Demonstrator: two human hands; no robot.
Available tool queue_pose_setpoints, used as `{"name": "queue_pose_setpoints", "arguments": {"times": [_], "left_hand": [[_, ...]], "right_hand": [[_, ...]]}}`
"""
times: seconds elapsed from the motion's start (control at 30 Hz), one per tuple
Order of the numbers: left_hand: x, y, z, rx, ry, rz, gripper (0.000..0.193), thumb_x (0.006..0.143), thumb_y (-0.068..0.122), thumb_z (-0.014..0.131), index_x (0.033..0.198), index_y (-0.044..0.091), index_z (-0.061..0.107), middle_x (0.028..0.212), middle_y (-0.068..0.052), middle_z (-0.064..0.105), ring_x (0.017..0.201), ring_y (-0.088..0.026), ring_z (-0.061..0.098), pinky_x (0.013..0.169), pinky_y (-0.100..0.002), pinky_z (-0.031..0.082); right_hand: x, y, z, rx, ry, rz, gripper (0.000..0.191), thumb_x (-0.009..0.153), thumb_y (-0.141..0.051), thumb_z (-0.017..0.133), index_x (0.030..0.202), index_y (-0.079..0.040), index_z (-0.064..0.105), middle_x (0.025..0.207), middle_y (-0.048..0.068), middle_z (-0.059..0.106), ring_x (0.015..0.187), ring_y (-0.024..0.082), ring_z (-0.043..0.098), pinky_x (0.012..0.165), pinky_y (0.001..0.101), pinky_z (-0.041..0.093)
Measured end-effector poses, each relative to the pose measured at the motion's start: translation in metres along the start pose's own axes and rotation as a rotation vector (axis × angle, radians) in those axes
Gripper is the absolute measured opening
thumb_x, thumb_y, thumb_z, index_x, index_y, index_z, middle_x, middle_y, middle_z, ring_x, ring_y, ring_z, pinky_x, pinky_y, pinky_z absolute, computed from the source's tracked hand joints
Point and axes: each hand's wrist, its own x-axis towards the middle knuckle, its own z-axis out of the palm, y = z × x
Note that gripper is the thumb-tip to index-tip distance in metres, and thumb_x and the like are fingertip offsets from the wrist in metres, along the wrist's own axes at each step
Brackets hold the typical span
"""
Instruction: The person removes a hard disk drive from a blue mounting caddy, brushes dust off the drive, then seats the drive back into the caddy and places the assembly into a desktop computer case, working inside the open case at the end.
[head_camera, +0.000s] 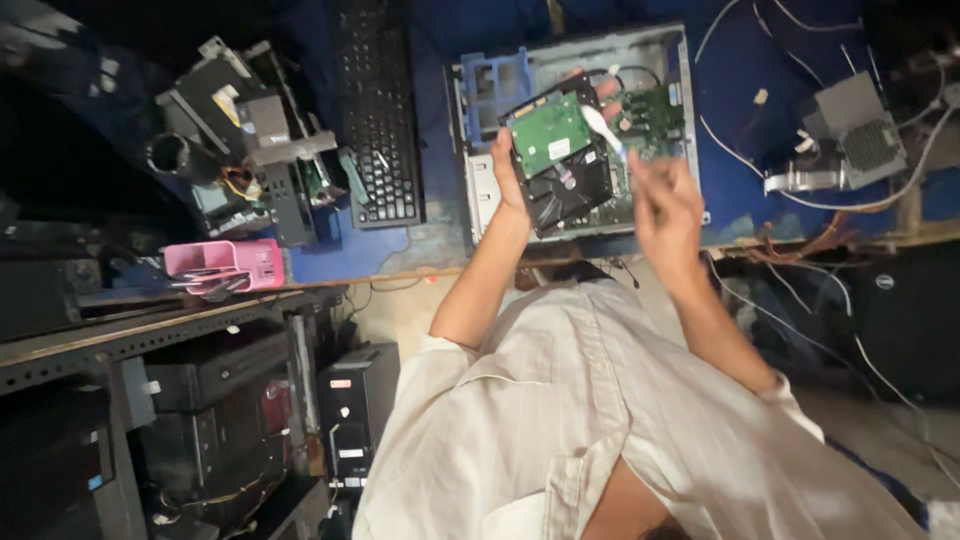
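- The left hand (508, 172) is closed around the edge of a black, box-shaped metal hard drive (560, 160) with a green circuit board on its upturned face; the thumb side wraps the drive's left edge and fingertips show past its far top corner; the drive is held tilted in the air above an open grey metal computer case (672, 45) lying on the blue workbench (740, 140).
- The right hand (668, 205) is curled shut on the handle of a slim tool with a white shaft (602, 128); the tool's tip reaches the upper right part of the drive's circuit board; the hand is motion-blurred, so the exact finger placement cannot be told.
- Handling, as a judgement: the drive looks rigid and fairly dense for its size, not slippery on its metal sides; the bare green board and its small parts look fragile, so the sound place to hold is the metal side edges, as the left hand does, with fingers off the board.
- Inside the case a green motherboard (655, 112) sits just behind the drive; a blue plastic drive bay (495, 85) stands at the case's left end.
- A black keyboard (378, 110) lies left of the case; a pink plastic box (225, 265) sits well apart at the bench's near left; loose white cables (740, 145) trail to the right.
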Motion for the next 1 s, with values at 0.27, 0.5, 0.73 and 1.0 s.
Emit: {"name": "queue_pose_setpoints", "arguments": {"times": [0.27, 0.5, 0.73, 1.0], "left_hand": [[0.015, -0.012, -0.004, -0.007, 0.003, 0.025, 0.105, 0.091, 0.066, 0.066, 0.163, -0.001, 0.03, 0.155, -0.03, 0.044, 0.14, -0.038, 0.05, 0.12, -0.051, 0.044], [0.034, -0.014, -0.003, 0.012, 0.048, 0.073, 0.107, 0.091, 0.066, 0.067, 0.165, -0.001, 0.029, 0.154, -0.031, 0.042, 0.14, -0.042, 0.048, 0.114, -0.051, 0.047], [0.049, -0.015, -0.007, 0.027, 0.042, 0.153, 0.108, 0.089, 0.068, 0.068, 0.162, -0.003, 0.03, 0.156, -0.031, 0.042, 0.139, -0.039, 0.051, 0.111, -0.049, 0.049], [0.069, -0.02, -0.018, -0.08, 0.0, 0.148, 0.106, 0.088, 0.069, 0.066, 0.164, 0.005, 0.028, 0.162, -0.028, 0.038, 0.141, -0.037, 0.051, 0.114, -0.046, 0.048]], "right_hand": [[0.003, 0.013, 0.0, -0.056, 0.03, -0.029, 0.037, 0.104, 0.01, 0.065, 0.137, -0.006, 0.07, 0.099, 0.011, 0.056, 0.081, 0.018, 0.053, 0.069, 0.0303, 0.043], [0.008, 0.03, -0.007, 0.041, -0.019, 0.068, 0.038, 0.103, 0.008, 0.063, 0.137, -0.005, 0.07, 0.096, 0.009, 0.057, 0.081, 0.016, 0.053, 0.07, 0.027, 0.043], [0.004, 0.055, -0.013, 0.142, -0.077, 0.015, 0.033, 0.1, 0.006, 0.066, 0.132, -0.001, 0.07, 0.093, 0.009, 0.058, 0.082, 0.015, 0.054, 0.072, 0.0269, 0.044], [0.018, 0.062, -0.028, 0.149, -0.167, -0.029, 0.028, 0.101, 0.008, 0.068, 0.127, -0.001, 0.072, 0.094, 0.01, 0.062, 0.081, 0.013, 0.059, 0.069, 0.0256, 0.045]]}}
